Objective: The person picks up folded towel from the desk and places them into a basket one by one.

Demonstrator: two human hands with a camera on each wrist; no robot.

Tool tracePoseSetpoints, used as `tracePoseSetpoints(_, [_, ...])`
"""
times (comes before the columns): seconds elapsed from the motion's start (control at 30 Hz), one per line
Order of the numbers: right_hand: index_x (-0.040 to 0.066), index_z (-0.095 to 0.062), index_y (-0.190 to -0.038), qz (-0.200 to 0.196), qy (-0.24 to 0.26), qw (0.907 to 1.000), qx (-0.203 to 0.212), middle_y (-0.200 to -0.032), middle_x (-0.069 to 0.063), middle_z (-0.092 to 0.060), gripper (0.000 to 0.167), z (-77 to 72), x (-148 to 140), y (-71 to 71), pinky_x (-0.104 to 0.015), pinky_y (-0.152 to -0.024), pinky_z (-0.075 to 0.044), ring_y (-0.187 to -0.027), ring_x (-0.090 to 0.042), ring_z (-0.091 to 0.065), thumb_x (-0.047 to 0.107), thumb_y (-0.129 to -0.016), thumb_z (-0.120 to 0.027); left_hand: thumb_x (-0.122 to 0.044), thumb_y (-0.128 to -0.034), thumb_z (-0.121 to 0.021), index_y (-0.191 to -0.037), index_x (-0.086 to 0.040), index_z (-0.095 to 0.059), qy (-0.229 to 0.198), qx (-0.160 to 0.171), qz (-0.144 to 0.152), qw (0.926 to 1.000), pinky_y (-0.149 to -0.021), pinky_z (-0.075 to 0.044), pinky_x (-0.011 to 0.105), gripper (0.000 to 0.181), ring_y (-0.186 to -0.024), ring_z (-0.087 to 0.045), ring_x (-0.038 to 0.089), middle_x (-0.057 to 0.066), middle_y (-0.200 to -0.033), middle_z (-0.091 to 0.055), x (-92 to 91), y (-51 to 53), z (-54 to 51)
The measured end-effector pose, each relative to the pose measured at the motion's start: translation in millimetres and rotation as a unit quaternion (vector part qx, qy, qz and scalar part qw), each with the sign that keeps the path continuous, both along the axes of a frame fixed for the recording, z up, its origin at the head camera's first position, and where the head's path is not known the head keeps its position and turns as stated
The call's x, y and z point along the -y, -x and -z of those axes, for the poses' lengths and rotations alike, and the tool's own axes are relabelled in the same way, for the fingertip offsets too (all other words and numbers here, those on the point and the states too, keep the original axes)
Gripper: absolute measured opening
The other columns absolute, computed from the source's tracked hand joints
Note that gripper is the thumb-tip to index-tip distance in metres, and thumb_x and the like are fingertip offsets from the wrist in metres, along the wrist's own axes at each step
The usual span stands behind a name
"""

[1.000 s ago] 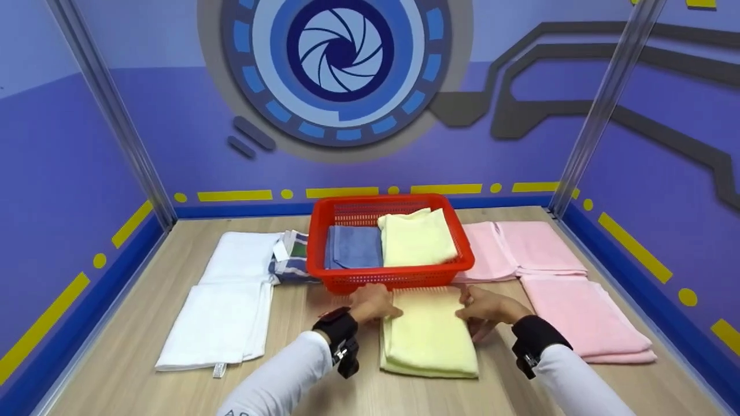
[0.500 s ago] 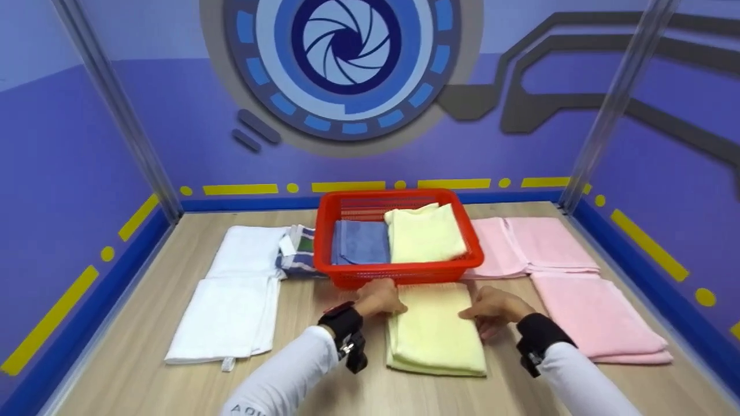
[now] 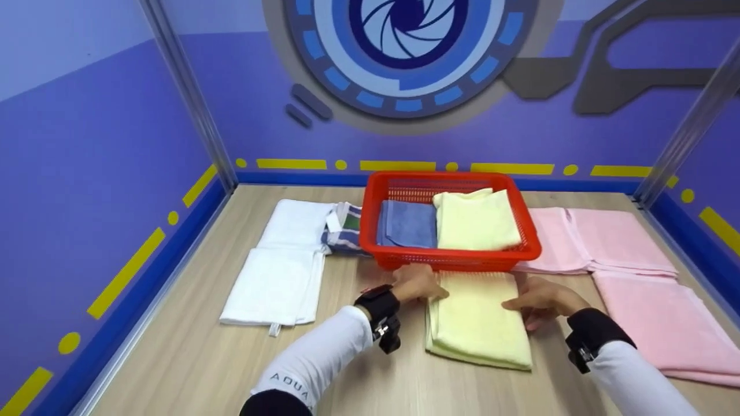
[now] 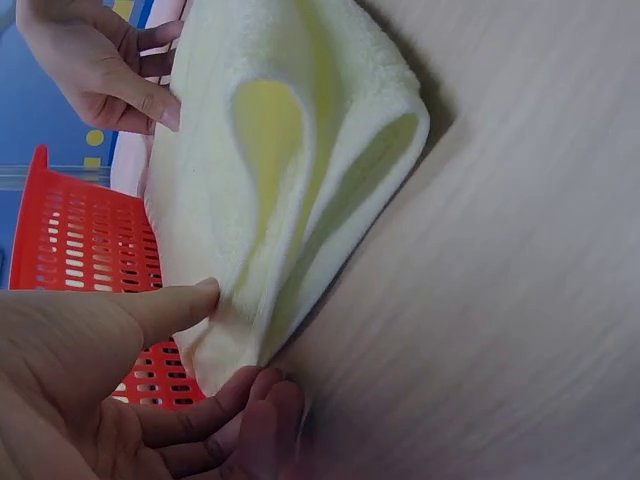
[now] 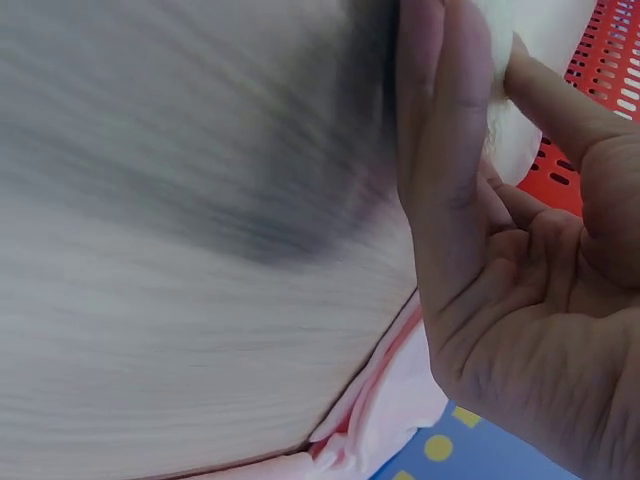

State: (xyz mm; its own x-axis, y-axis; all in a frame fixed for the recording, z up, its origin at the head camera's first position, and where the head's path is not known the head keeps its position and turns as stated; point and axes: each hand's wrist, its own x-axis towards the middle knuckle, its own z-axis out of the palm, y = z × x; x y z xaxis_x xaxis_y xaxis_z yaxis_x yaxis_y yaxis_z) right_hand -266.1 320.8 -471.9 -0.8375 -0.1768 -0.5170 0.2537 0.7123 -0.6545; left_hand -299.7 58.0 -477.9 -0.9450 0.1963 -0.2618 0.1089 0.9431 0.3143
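Note:
A folded yellow towel (image 3: 480,323) lies on the table just in front of the red basket (image 3: 451,257). My left hand (image 3: 417,283) pinches its left edge near the back corner. In the left wrist view the thumb (image 4: 185,308) presses on top while the fingertips meet the lower edge, and loops of the folded layers show. At the opposite edge, my right hand (image 3: 543,299) has its thumb over the towel and its fingers along the side, gripping it. Only a sliver of the towel shows past the fingers in the right wrist view.
Inside the basket sit a folded blue towel (image 3: 409,224) and another yellow towel (image 3: 477,222). White folded towels (image 3: 274,286) and a striped cloth (image 3: 347,231) lie to the left. Several pink folded towels (image 3: 665,323) lie on the right. Walls enclose the table.
The head view has turned left and down, so everything shifts right and up in it. Both hands stay at the yellow towel's sides, and the towel keeps its place before the basket.

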Motion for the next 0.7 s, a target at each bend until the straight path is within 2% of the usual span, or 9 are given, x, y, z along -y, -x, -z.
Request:
tracePoseSetpoints(0.1, [-0.003,-0.05,-0.105,-0.012,0.008,0.9998,0.015,-0.059,0.002,-0.055,0.036,-0.9,0,1.2,-0.022,-0.052,-0.055,-0.049,-0.008,-0.064,0.026,-0.097,-0.07,-0.053,-0.0823,-0.079,-0.059,-0.021,-0.044,0.011,0.012,-0.003,0.9999,-0.063,-0.031,0.028,0.052,-0.063,-0.044,0.013,-0.006,-0.062,-0.04,0.1,0.8,-0.4])
tracePoseSetpoints(0.17, [-0.005,-0.048,-0.111,-0.023,0.003,0.9995,0.019,-0.059,0.002,-0.055,0.042,-1.1,3,3.7,-0.022,-0.052,-0.054,-0.049,-0.008,-0.063,0.028,-0.097,-0.069,-0.051,-0.0831,-0.079,-0.06,-0.021,-0.044,0.006,0.02,-0.004,0.9998,-0.063,-0.031,0.029,0.052,-0.062,-0.044,0.013,-0.005,-0.061,-0.039,3.6,1.8,-0.4])
tracePoseSetpoints(0.23, [-0.004,-0.052,-0.108,-0.034,-0.003,0.9992,0.021,-0.059,0.002,-0.056,0.039,-1.9,7,6.6,-0.021,-0.053,-0.053,-0.05,-0.008,-0.064,0.03,-0.097,-0.069,-0.048,-0.084,-0.08,-0.06,-0.021,-0.045,-0.004,0.028,-0.003,0.9996,-0.061,-0.033,0.028,0.05,-0.059,-0.046,0.013,-0.005,-0.06,-0.041,8.2,3.6,-0.9])
tracePoseSetpoints(0.33, [0.011,-0.057,-0.074,-0.041,-0.022,0.9987,0.018,-0.056,0.003,-0.058,0.033,-3.7,11,10.5,-0.019,-0.053,-0.05,-0.051,-0.006,-0.065,0.032,-0.097,-0.07,-0.041,-0.0853,-0.081,-0.062,-0.02,-0.047,-0.048,0.061,-0.011,0.9969,-0.057,-0.037,0.027,0.046,-0.056,-0.053,0.013,-0.004,-0.059,-0.05,15.5,8.2,-1.2])
tracePoseSetpoints(0.37, [0.013,-0.057,-0.07,-0.041,-0.022,0.9987,0.02,-0.056,0.003,-0.059,0.035,-3.7,11,11.2,-0.02,-0.054,-0.051,-0.051,-0.006,-0.065,0.032,-0.097,-0.07,-0.038,-0.0859,-0.081,-0.063,-0.019,-0.048,-0.069,0.076,-0.017,0.9946,-0.056,-0.04,0.026,0.044,-0.055,-0.055,0.013,-0.003,-0.059,-0.053,17.8,9.5,-0.8])
tracePoseSetpoints(0.5, [0.012,-0.061,-0.072,-0.03,-0.013,0.9989,0.033,-0.059,0.001,-0.064,0.035,-4.4,9,10.0,-0.022,-0.056,-0.055,-0.054,-0.007,-0.067,0.034,-0.098,-0.068,-0.024,-0.0899,-0.078,-0.071,-0.014,-0.052,-0.154,0.148,-0.051,0.9755,-0.055,-0.051,0.029,0.034,-0.053,-0.059,0.017,0.005,-0.06,-0.059,25.7,12.9,0.9])
tracePoseSetpoints(0.6, [0.004,-0.067,-0.081,-0.019,0.01,0.9985,0.05,-0.065,-0.002,-0.07,0.036,-4.6,6,8.3,-0.025,-0.059,-0.059,-0.057,-0.009,-0.069,0.034,-0.099,-0.066,-0.016,-0.0915,-0.074,-0.073,-0.011,-0.053,-0.183,0.175,-0.068,0.965,-0.058,-0.054,0.03,0.029,-0.054,-0.058,0.018,0.006,-0.062,-0.058,29.9,12.5,-0.3])
tracePoseSetpoints(0.67, [-0.001,-0.069,-0.087,-0.018,0.024,0.9976,0.062,-0.069,-0.004,-0.073,0.037,-4.3,5,7.8,-0.025,-0.061,-0.06,-0.058,-0.009,-0.07,0.034,-0.1,-0.065,-0.013,-0.0908,-0.072,-0.073,-0.011,-0.051,-0.173,0.167,-0.071,0.9679,-0.058,-0.055,0.029,0.028,-0.054,-0.058,0.018,0.005,-0.063,-0.057,32.5,11.2,-1.9])
tracePoseSetpoints(0.7, [-0.002,-0.07,-0.089,-0.018,0.028,0.9973,0.066,-0.07,-0.005,-0.074,0.038,-4.3,5,7.6,-0.025,-0.061,-0.06,-0.059,-0.009,-0.071,0.034,-0.1,-0.066,-0.013,-0.091,-0.07,-0.071,-0.012,-0.051,-0.157,0.15,-0.065,0.974,-0.057,-0.053,0.029,0.028,-0.055,-0.057,0.017,0.004,-0.063,-0.056,33.8,10.1,-2.4])
